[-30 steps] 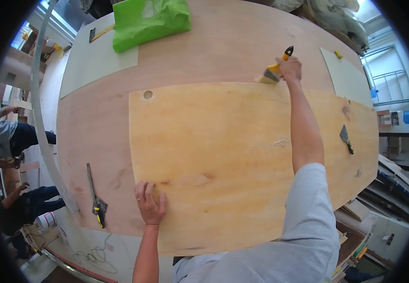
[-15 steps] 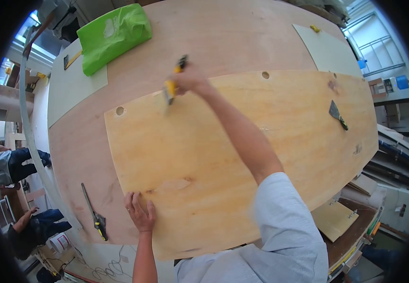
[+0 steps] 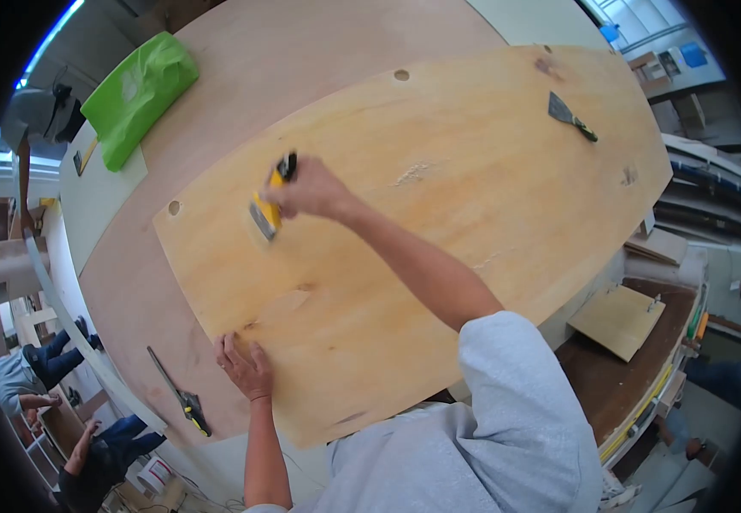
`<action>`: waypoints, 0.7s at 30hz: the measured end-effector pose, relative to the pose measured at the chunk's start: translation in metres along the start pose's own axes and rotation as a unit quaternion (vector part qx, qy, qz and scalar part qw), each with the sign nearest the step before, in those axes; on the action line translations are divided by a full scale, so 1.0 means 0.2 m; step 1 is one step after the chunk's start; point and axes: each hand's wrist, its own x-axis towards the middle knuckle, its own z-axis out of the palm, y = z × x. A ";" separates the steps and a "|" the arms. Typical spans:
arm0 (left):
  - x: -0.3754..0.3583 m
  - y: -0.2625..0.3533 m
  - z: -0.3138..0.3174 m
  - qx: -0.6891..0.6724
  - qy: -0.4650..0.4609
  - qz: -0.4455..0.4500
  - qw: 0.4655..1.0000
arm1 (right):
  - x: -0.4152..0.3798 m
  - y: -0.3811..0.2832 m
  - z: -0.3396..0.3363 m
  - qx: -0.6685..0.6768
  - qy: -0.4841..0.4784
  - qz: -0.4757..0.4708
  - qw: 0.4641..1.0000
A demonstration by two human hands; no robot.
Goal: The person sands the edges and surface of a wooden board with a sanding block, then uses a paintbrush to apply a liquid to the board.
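Note:
A large light plywood sheet point(image 3: 439, 197) lies on a wider reddish board point(image 3: 302, 51). My right hand point(image 3: 311, 190) grips a yellow-handled paintbrush point(image 3: 268, 205), its bristles down on the sheet's left part. My left hand point(image 3: 244, 368) rests flat, fingers spread, on the sheet's near left edge. A small patch of sawdust point(image 3: 411, 173) lies on the sheet beyond my right forearm.
A putty knife point(image 3: 570, 115) lies on the sheet's far right. A hand saw point(image 3: 178, 392) rests on the reddish board to the left of my left hand. A green bag point(image 3: 135, 94) sits at the far left. Two people point(image 3: 63, 402) are at the lower left.
My right hand has swept the brush from the sheet's far edge toward me and to the left. The view has tilted. My left hand stays on the near edge.

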 end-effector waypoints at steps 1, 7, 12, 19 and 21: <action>0.01 0.00 0.00 -0.003 0.000 0.006 1.000 | -0.02 0.15 -0.01 0.004 0.038 -0.010 0.999; -0.01 0.02 -0.03 -0.006 0.010 0.006 1.000 | -0.63 0.57 -0.70 0.145 0.357 -0.058 0.921; -0.02 0.00 -0.01 -0.019 0.025 0.023 0.999 | -1.15 0.55 -0.77 -0.115 0.591 -0.077 0.795; -0.05 -0.03 0.01 -0.023 0.033 0.022 0.999 | -1.00 0.49 0.58 0.009 0.189 -0.165 0.968; -0.05 -0.10 0.04 -0.049 0.037 0.023 0.998 | -0.99 0.41 0.69 -0.005 0.147 -0.134 0.980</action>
